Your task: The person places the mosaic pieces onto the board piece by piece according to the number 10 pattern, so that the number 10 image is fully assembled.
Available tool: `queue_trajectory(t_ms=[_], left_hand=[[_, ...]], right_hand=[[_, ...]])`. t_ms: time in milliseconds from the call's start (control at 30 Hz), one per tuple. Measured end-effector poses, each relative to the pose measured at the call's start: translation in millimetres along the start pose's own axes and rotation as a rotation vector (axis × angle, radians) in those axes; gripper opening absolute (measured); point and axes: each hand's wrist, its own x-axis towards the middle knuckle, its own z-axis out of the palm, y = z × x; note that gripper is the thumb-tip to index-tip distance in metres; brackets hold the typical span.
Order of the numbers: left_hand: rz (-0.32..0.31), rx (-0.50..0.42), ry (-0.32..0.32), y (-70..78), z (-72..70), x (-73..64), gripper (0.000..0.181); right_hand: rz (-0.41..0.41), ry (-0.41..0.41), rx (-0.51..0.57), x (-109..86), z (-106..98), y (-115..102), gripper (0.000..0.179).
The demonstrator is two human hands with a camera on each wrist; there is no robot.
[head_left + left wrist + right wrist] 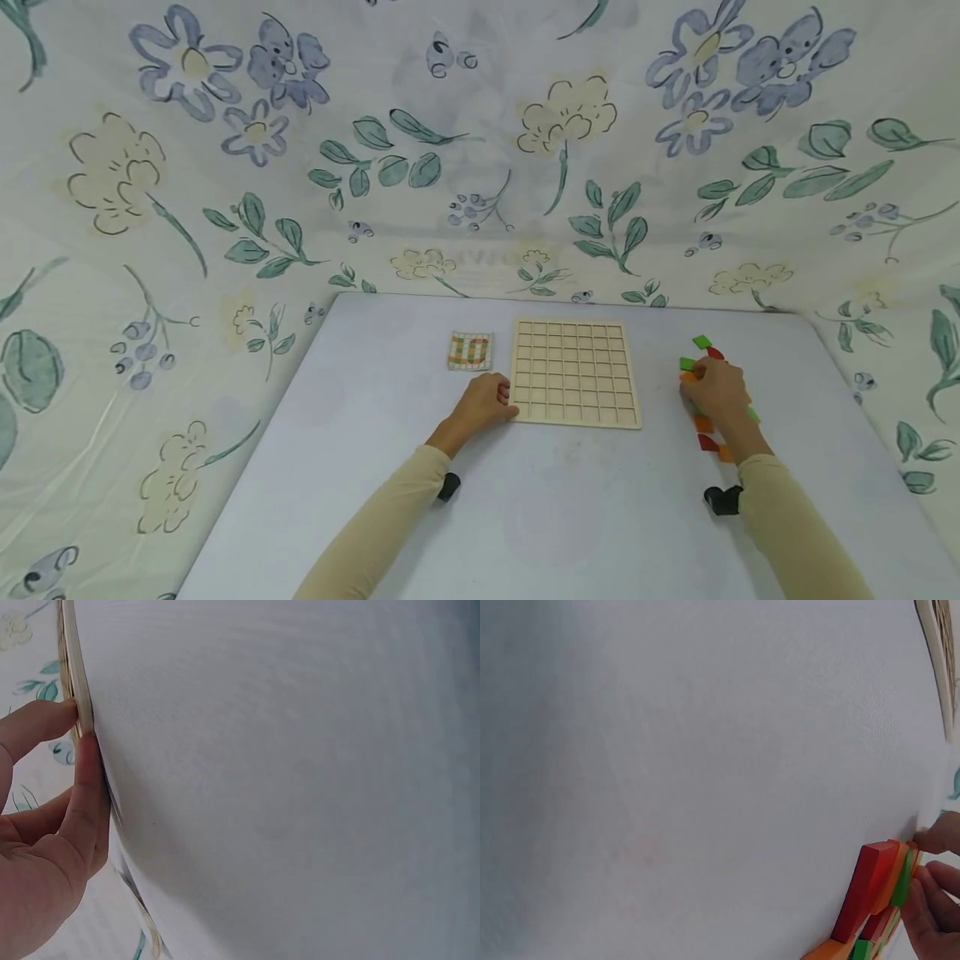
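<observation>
At the near-left corner of the wooden board (575,373), our left hand (480,403) pinches the rim between thumb and finger. Our right hand (720,390) has its fingertips drawn in around one of the small red, orange and green blocks (704,424), bunched toward the table's right edge; we cannot tell whether that one is lifted. We judge the blocks light, stiff and fairly smooth — a pinch on opposite sides should serve best. The board, set near the table's far edge, looks thin and rigid, and its rim seems the place to steady it. Just left of it lies a patterned card (470,351), probably light and easily nudged. White and smooth-looking, the table (570,508) may let things slide. Beyond it — behind and along both sides — we see flowered cloth (480,179).
</observation>
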Motion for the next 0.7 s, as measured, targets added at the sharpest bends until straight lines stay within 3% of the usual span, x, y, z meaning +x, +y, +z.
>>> queue_trajectory(t_ms=[233,400,700], left_hand=[[0.015,0.021,0.006,4.9,0.3,2.5,0.038],[0.045,0.031,0.015,6.8,-0.1,3.0,0.037],[0.031,0.037,0.017,2.0,-0.6,-3.7,0.035]], right_hand=[[0.038,-0.047,-0.027,1.7,-6,-2,0.043],[-0.028,-0.031,-0.079,8.2,-11,-7,0.039],[-0.091,-0.045,-0.021,18.8,-3,-21,0.036]])
